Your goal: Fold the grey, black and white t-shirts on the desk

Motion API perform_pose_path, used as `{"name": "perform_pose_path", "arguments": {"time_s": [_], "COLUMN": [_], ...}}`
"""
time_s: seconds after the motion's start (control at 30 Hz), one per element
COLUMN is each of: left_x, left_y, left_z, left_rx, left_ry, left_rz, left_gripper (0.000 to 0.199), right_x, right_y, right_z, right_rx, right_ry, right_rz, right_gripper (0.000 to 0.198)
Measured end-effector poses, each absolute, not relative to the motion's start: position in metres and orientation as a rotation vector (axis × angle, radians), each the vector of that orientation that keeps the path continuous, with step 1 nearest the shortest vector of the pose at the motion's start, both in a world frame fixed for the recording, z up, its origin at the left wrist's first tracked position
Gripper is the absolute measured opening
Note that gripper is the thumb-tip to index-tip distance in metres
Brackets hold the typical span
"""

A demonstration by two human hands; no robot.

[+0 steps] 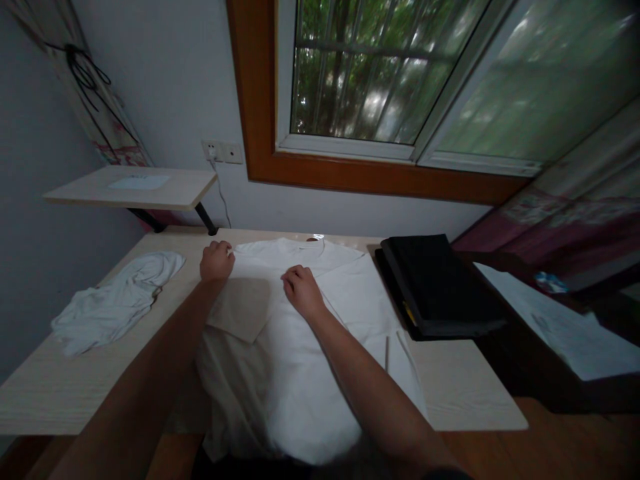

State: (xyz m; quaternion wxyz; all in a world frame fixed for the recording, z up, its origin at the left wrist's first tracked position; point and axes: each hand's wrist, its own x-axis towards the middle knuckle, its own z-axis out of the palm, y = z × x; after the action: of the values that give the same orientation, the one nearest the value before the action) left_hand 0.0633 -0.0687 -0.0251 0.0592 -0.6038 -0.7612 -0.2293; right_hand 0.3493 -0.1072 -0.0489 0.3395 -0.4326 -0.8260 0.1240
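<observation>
A white T-shirt (pixel 300 373) with a chest pocket (pixel 245 307) lies spread over the table, its neckline towards the wall and its lower part hanging over the near edge. At the shirt's upper left edge, my left hand (pixel 217 261) is closed, fingertips pinching the cloth by the shoulder. My right hand (pixel 303 290) rests on the upper middle of the shirt, below the neckline, with its fingers curled together on the fabric. The palm side of both hands is hidden from me. Creases run across the cloth to the right of my right hand.
Left of the shirt lies a crumpled white cloth (pixel 117 300) on the table (pixel 470 387). A small raised shelf (pixel 95 187) stands at the back left. Black folders (pixel 440 287) flank the shirt's right side. Further right, a dark surface bears a white sheet (pixel 560 327).
</observation>
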Motion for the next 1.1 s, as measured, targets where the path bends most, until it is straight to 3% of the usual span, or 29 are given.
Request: {"name": "perform_pose_path", "arguments": {"time_s": [0.23,0.47,0.7,0.93,1.1], "left_x": [0.106,0.125,0.11,0.11,0.113], "left_y": [-0.091,-0.12,-0.139,-0.162,-0.195], "left_z": [-0.026,-0.044,-0.033,-0.021,-0.026], "left_rx": [-2.182,-2.151,-2.085,-2.136,-2.212], "left_ry": [-1.941,-1.942,-1.996,-1.982,-1.979], "left_rz": [-0.533,-0.691,-0.486,-0.382,-0.376], "left_gripper": [0.031,0.037,0.024,0.022,0.025], "right_x": [0.349,0.355,0.413,0.523,0.556], "right_y": [-0.11,-0.114,-0.12,-0.145,-0.179], "right_z": [-0.046,-0.044,-0.037,-0.033,-0.046], "right_rx": [-1.122,-1.087,-1.002,-1.331,-1.421], "right_ry": [-2.162,-2.126,-2.161,-2.184,-2.219], "right_rz": [0.298,0.394,0.56,0.186,0.04], "right_gripper": [0.022,0.027,0.039,0.03,0.034]}}
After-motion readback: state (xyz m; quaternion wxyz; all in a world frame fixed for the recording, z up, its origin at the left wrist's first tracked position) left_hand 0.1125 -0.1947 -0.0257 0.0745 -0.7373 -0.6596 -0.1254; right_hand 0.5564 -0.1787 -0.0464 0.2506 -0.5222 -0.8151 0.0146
